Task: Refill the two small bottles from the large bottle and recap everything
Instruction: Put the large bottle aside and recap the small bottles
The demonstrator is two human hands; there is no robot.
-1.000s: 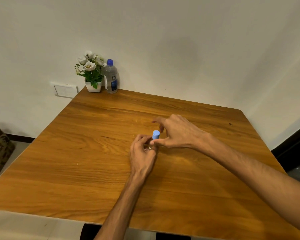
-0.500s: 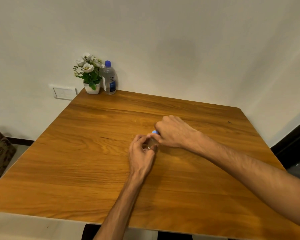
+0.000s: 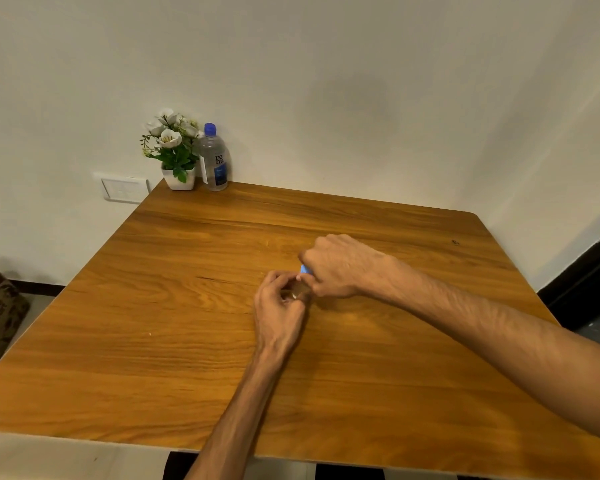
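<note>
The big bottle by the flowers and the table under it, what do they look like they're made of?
The big bottle looks like clear plastic: see-through body, glossy dark blue label, blue screw cap. Glass can't be ruled out from here. The table shows warm wood grain with a soft sheen, so either varnished wood or a wood-look laminate.

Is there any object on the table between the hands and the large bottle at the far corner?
Nothing visible: bare table lies between both hands and the large bottle. The flower pot stands beside it, left.
</note>
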